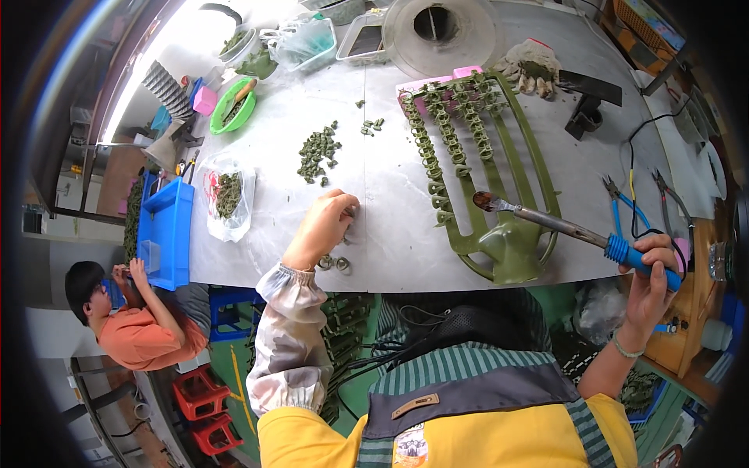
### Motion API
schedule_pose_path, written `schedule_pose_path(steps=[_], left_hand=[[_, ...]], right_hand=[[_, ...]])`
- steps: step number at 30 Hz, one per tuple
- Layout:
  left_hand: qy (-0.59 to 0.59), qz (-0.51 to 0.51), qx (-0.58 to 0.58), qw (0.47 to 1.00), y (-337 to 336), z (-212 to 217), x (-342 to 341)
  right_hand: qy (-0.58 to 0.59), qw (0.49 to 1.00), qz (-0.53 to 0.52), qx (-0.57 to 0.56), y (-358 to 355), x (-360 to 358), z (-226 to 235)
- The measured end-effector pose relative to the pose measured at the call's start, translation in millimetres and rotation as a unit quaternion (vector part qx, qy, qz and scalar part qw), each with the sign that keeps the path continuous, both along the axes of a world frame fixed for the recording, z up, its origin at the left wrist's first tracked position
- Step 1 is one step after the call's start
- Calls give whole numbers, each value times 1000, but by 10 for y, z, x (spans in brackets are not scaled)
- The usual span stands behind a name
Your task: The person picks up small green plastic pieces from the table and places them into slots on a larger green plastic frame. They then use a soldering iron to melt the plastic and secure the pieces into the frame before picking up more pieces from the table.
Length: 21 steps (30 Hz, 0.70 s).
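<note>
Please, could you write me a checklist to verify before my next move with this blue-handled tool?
1. Blue-handled tool held in the right hand: ok, fingers are around its handle.
2. Tool tip away from the left hand: ok, it is over the green frame.
3. Tip hot or cold: cannot tell.
4. Something held in the left hand: cannot tell, the hand hides it.
5. Small green pieces all in one pile: not ok, a few lie apart.
6. Cable free of the blue-handled pliers: cannot tell, they are very close.
</note>
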<state>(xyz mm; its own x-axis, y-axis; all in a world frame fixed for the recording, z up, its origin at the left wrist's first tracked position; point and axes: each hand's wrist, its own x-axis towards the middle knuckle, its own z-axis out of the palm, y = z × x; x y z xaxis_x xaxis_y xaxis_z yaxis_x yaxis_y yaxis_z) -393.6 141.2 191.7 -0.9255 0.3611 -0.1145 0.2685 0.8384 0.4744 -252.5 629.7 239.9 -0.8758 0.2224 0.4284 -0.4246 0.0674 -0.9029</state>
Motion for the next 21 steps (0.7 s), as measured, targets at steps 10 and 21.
schedule_pose_path(steps=[10, 21], left_hand=[[-26, 208, 356, 911, 277, 240, 179], [202, -50, 192, 959, 1515, 488, 150]], right_hand=[[0, 1000, -20, 24, -34, -27, 12], [0, 999, 34, 0, -82, -222, -62]])
